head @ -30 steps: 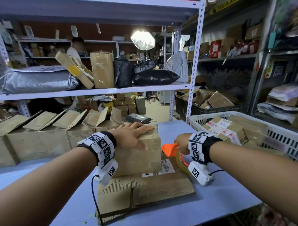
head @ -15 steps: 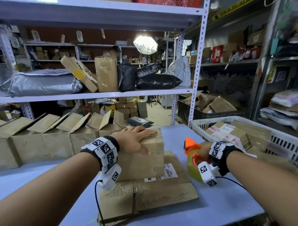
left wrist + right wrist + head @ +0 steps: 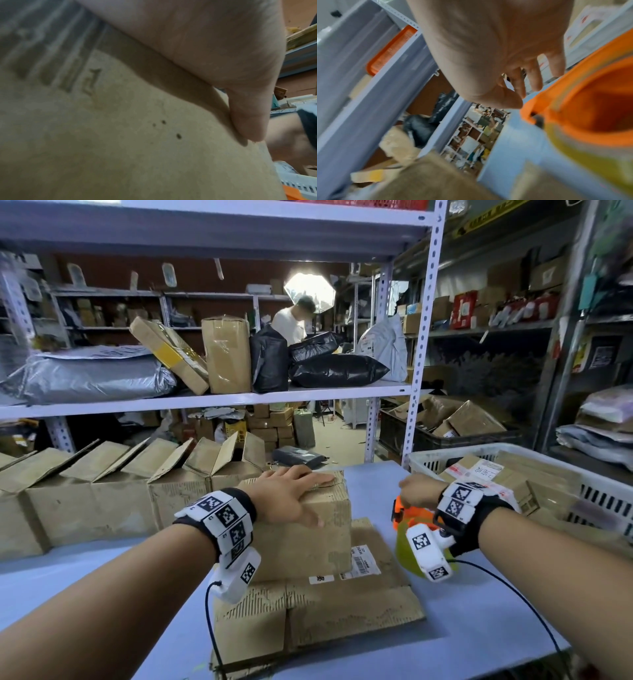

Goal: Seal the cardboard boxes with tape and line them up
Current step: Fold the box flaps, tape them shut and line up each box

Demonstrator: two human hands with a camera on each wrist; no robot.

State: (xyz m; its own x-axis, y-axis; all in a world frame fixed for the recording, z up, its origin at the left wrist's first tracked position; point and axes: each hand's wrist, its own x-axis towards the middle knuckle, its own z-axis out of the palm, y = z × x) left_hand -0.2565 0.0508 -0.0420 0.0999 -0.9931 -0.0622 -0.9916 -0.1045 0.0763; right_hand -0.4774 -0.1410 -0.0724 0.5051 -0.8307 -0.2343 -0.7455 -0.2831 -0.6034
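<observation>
A pale blue table (image 3: 373,484) carries flattened cardboard (image 3: 342,607), a row of open boxes (image 3: 113,491) and a white basket (image 3: 603,494).

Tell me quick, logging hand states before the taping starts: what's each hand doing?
Left hand: open, flat on top of the cardboard box.
Right hand: closed, holding the orange tape dispenser.

Black bags (image 3: 334,369) & grey mailer (image 3: 89,374) on shelf (image 3: 205,398); white basket (image 3: 606,491) at right.

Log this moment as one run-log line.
left hand: flat on box, flaps down | right hand: holds tape dispenser beside box | tape: not yet on | open boxes: row behind
</observation>
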